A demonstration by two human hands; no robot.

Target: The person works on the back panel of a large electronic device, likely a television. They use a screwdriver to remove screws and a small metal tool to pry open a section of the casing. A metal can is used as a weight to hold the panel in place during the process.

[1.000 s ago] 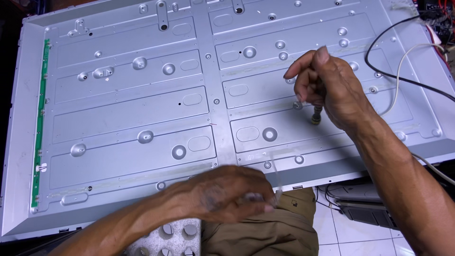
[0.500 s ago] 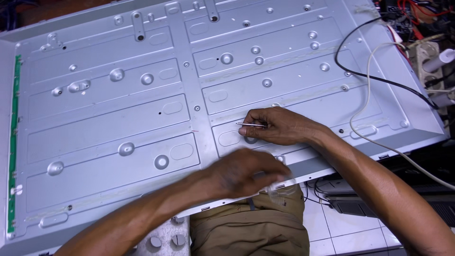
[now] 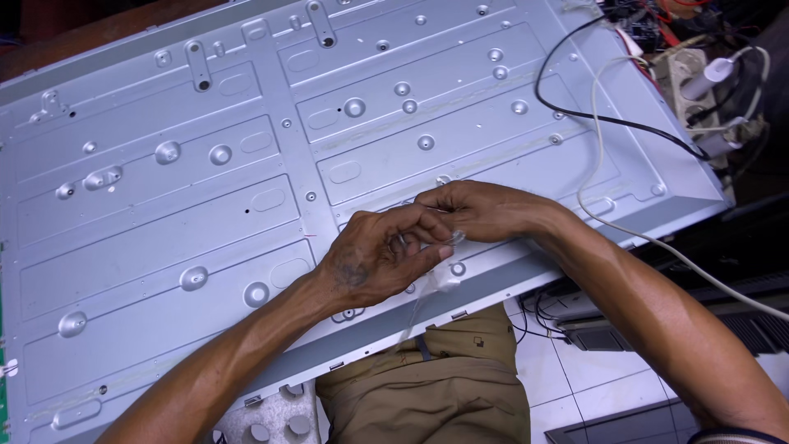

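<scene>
Pinching a clear strip of tape/film [image 3: 440, 275] w/ both hands just above the near edge of the grey metal back panel [image 3: 164, 222]. Left hand [image 3: 378, 255] is sitting nearer, fingers curled, tips pressing together on the strip; right hand [image 3: 485, 212] is coming in from the far-right side, thumb & forefinger closing on the same end. Strip's long axis is running down-left from the fingertips, loose tail hanging toward the khaki trousers [image 3: 436, 386]. Farther off: black cable [image 3: 608, 119] & white cable [image 3: 600, 123] trailing over the panel's right corner.
</scene>
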